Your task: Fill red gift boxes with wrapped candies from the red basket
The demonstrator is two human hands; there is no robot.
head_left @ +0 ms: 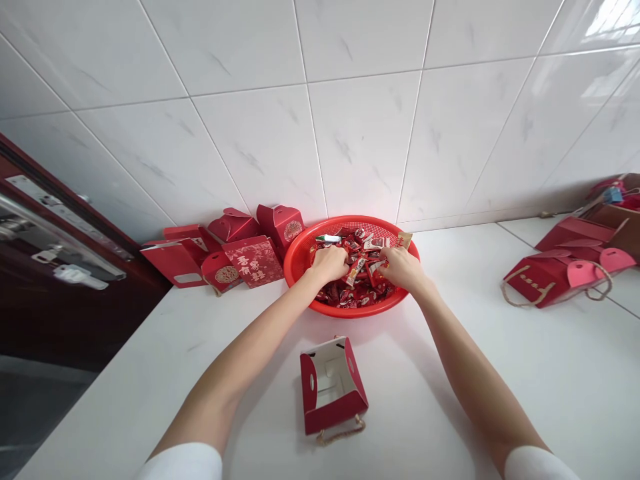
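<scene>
Both hands reach into a red plastic basket [353, 311] full of wrapped candies [354, 293]. My left hand [330, 263] is over the left half of the pile, its fingers curled down among the wrappers. On the right half, my right hand [400, 268] has its fingers bent into the candies too. The fingertips of both are hidden, so what they grip cannot be made out. Nearer to me, between my forearms, stands an open red gift box [336, 417] with a white inside and a rope handle.
Several red boxes [254, 260] and a red bag stand against the tiled wall, left of the basket. On the right are closed red boxes [537, 277] with rope handles and a brown bag [625, 230]. A dark door [60, 300] borders the white counter [200, 347] at left.
</scene>
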